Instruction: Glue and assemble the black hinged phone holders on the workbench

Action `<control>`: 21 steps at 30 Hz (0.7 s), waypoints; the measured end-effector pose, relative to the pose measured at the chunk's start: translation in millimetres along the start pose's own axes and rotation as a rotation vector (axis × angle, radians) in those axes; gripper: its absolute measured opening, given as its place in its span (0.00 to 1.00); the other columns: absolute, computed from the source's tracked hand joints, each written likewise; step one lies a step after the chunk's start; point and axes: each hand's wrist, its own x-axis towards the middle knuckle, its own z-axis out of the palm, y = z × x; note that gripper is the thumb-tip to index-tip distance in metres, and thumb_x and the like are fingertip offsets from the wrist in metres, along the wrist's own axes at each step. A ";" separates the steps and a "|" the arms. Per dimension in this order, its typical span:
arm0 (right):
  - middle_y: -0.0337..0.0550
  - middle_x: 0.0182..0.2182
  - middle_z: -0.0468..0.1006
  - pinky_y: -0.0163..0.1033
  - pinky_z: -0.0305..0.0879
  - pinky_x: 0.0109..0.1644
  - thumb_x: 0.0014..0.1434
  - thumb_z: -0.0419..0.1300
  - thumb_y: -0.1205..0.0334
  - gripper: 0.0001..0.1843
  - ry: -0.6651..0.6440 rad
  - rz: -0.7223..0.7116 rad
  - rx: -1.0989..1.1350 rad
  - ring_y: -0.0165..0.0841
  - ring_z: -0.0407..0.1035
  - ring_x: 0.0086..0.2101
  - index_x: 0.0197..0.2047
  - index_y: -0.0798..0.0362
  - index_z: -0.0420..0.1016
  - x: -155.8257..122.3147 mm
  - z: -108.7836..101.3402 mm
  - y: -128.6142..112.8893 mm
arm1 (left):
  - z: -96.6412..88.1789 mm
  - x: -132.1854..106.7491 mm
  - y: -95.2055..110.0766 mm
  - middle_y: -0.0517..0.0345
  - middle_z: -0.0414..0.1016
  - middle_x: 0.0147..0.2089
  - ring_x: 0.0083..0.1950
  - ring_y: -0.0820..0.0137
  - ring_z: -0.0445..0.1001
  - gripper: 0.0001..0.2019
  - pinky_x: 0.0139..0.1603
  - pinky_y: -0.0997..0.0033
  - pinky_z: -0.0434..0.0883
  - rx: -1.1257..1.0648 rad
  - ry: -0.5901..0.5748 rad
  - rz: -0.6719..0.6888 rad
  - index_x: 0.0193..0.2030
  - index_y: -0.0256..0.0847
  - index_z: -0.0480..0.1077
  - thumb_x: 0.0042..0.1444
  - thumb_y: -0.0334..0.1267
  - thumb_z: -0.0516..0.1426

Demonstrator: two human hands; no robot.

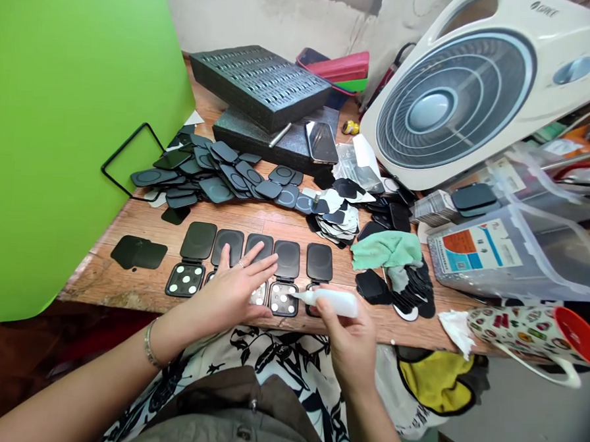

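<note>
White plastic squeeze bottle (341,303) gripped in the right hand (353,336), with its nozzle (299,295) angled left over the lower half of the fourth case (277,299) in a row of five hinged black cases (287,255), opened out along the near part of a wooden bench (138,288). Hard to tell about contact at the nozzle's tip. Spreads the left hand (235,287) palm down, fingers apart and grasping nothing, over the second and third cases of the row, hiding much of both lower halves. Wears a ring (242,263) on the left hand and a bracelet (150,345) at that wrist. Shows five white dots on the lower half of the first case (185,280), at the row's left end.

Left of the row, flat black pieces (142,253). Beyond the row, a long heap of dark cases (233,175), then two stacked dark blocks (260,87) with a phone (321,142) on the lower one. Beyond the row's right end, a loose pile of thin white and black pieces (338,222). Right of the row, a mint-green cloth (387,247); farther right, a clear plastic bin (560,264) and a patterned mug (517,327), red inside. Beyond the row and to its right, a cream fan (432,109). Well left of the row, a bright green panel (76,137).
</note>
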 end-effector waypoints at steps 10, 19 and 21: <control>0.45 0.36 0.80 0.39 0.69 0.41 0.56 0.62 0.57 0.10 -0.042 -0.254 -0.320 0.37 0.74 0.37 0.40 0.52 0.76 3.6 20.6 -3.2 | 14.0 -0.6 1.6 0.45 0.59 0.67 0.72 0.51 0.42 0.33 0.60 0.25 0.28 0.016 0.068 0.018 0.63 0.47 0.59 0.52 0.51 0.61; 0.44 0.34 0.80 0.36 0.68 0.36 0.55 0.63 0.58 0.10 -0.039 -0.210 -0.339 0.34 0.73 0.32 0.40 0.52 0.76 -15.2 12.2 -2.4 | 17.2 0.3 2.3 0.49 0.57 0.68 0.72 0.52 0.41 0.33 0.60 0.23 0.30 0.019 0.061 0.007 0.63 0.47 0.58 0.53 0.52 0.60; 0.44 0.35 0.80 0.37 0.69 0.38 0.55 0.64 0.58 0.11 -0.028 -0.172 -0.288 0.35 0.74 0.33 0.41 0.53 0.76 -15.9 11.1 -4.7 | 14.3 -0.7 3.6 0.49 0.56 0.68 0.72 0.52 0.40 0.34 0.60 0.23 0.31 0.005 0.051 0.008 0.64 0.47 0.57 0.52 0.52 0.61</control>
